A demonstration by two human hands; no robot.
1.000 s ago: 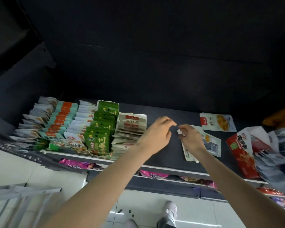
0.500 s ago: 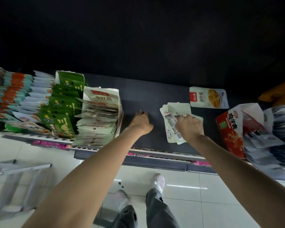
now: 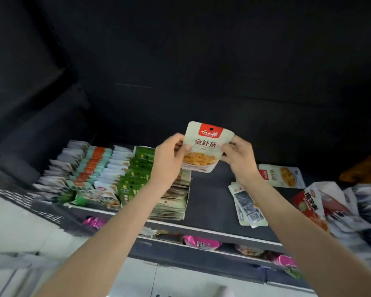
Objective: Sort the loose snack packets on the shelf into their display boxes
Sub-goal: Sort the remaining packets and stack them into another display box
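CHANGE: packet (image 3: 208, 147) lifted off shelf (image 3: 210, 200), now up over box (image 3: 176, 198) | GRIP: left hand (image 3: 169, 159) and right hand (image 3: 240, 157) both pinching packet edges | MEANS: ready to drop into box | LEFT: pile (image 3: 247, 207) right of box, still loose

Bare shelf (image 3: 210, 200) between display box (image 3: 176, 202); loose packets (image 3: 246, 206).

I hold a packet (image 3: 208, 146) up between my left hand (image 3: 169, 156) and right hand (image 3: 239, 156), above the shelf (image 3: 210, 202). Below to my left stand the display boxes (image 3: 116, 179); to my right loose packets (image 3: 247, 207) lie flat, another packet (image 3: 282, 175) behind them, a tipped box (image 3: 313, 205) farther right.
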